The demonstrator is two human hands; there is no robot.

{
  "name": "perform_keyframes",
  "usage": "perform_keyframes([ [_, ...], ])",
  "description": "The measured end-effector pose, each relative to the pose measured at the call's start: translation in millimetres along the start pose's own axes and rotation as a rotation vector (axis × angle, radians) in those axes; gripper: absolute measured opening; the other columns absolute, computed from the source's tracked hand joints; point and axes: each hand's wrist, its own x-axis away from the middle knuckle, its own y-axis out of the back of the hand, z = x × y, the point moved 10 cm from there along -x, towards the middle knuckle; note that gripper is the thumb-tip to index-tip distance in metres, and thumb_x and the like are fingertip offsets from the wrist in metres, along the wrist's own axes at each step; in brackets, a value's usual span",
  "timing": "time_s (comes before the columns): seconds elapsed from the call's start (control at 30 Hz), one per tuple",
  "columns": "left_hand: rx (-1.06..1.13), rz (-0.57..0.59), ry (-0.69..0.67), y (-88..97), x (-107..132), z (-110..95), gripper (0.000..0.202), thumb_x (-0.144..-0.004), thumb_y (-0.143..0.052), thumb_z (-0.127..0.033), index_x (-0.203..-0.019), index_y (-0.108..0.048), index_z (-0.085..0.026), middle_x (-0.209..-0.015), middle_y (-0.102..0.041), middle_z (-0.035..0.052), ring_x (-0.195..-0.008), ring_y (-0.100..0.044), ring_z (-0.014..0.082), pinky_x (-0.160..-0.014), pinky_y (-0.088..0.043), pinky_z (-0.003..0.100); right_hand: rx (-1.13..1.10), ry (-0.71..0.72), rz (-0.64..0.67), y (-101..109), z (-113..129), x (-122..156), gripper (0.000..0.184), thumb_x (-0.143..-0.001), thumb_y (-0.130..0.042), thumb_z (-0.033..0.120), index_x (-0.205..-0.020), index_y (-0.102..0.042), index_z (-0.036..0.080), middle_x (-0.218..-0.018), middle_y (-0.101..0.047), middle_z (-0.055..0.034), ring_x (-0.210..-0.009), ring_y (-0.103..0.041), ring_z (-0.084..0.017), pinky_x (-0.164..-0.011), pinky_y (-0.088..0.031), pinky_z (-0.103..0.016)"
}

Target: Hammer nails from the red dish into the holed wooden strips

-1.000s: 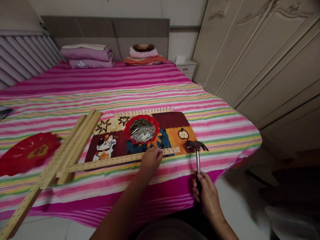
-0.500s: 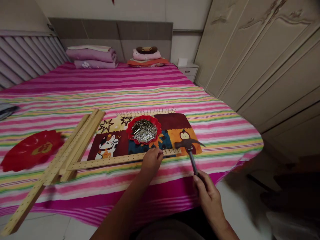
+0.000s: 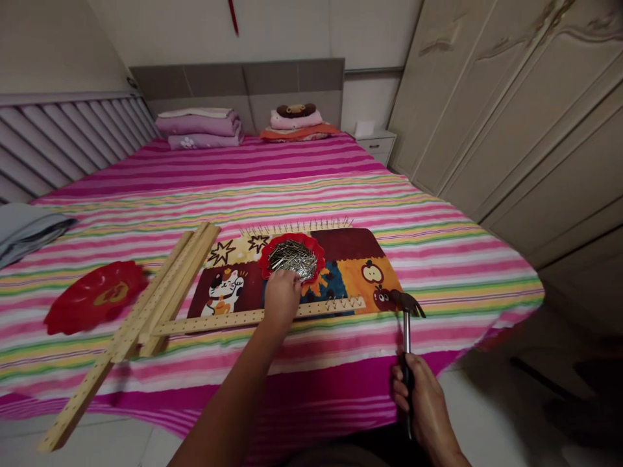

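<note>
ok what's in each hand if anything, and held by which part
The right hand holds the hammer by its dark handle. The left hand is at the red bowl of nails; whether it grips any cannot be told.

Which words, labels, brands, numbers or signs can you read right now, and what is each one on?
No text is readable in this view.
Gold mark on the red tray: possibly lettering, too blurred to read.
Patterned mat: cat, starburst and apple pictures; no legible words.
Hammer in the right hand: no legible brand or number.
</note>
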Motion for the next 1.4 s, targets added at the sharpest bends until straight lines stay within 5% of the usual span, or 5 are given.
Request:
perform_keyframes([
  [0.23, -0.188, 0.173, 0.041, -22.1, -29, 3, 0.019, -0.078, -0.051, -0.020, -0.077, -0.070, -0.016, -0.086, -0.066, 0.0117, -0.083, -0.059, 0.0229, -0.073, -0.042, 0.030, 0.004, -0.010, 0.017, -1, -2, -2, 0.033, -0.069, -0.068, 0.048, -0.083, -0.053, 0.022, -0.055, -0.049, 0.0060, -0.038, -0.031, -0.005, -0.031, -0.019, -0.014],
  [0.43, -0.080, 0.142, 0.053, -21.8, -32, 8, 0.018, -0.079, -0.050, -0.019, -0.075, -0.067, -0.018, -0.085, -0.065, 0.0079, -0.078, -0.058, 0.0187, -0.066, -0.039, 0.026, -0.010, -0.023, 0.041, -2, -6, -5, 0.034, -0.068, -0.069, 0.048, -0.083, -0.053, 0.022, -0.055, -0.049, 0.0057, -0.039, -0.032, -0.006, -0.031, -0.020, -0.014],
  [0.8, 0.742, 0.043, 0.334, -7.6, -32, 40, 0.008, -0.064, -0.061, -0.026, -0.068, -0.061, -0.019, -0.056, -0.059, -0.0033, -0.054, -0.052, 0.0113, -0.056, -0.039, 0.022, 0.002, -0.029, 0.040, -1, -8, -7, 0.034, -0.067, -0.068, 0.050, -0.079, -0.051, 0.023, -0.054, -0.049, 0.0055, -0.038, -0.031, -0.005, -0.031, -0.019, -0.014],
  [0.97, 1.067, 0.015, 0.402, -1.7, -21, 47, 0.033, -0.054, -0.069, -0.030, -0.082, -0.060, -0.016, -0.046, -0.051, -0.0080, -0.043, -0.045, 0.0076, -0.046, -0.034, 0.019, 0.007, -0.039, 0.045, -1, -8, -8, 0.037, -0.066, -0.069, 0.050, -0.084, -0.054, 0.022, -0.054, -0.049, 0.0057, -0.038, -0.031, -0.006, -0.031, -0.020, -0.015],
  [1.4, 1.039, 0.276, 0.413, -31.0, 38, 28, 0.025, -0.053, -0.071, -0.029, -0.074, -0.069, -0.015, -0.058, -0.061, -0.0013, -0.054, -0.053, 0.0097, -0.055, -0.044, 0.022, 0.006, -0.037, 0.046, -5, -2, -4, 0.037, -0.066, -0.069, 0.049, -0.084, -0.053, 0.021, -0.054, -0.049, 0.0063, -0.038, -0.031, -0.005, -0.031, -0.019, -0.014],
])
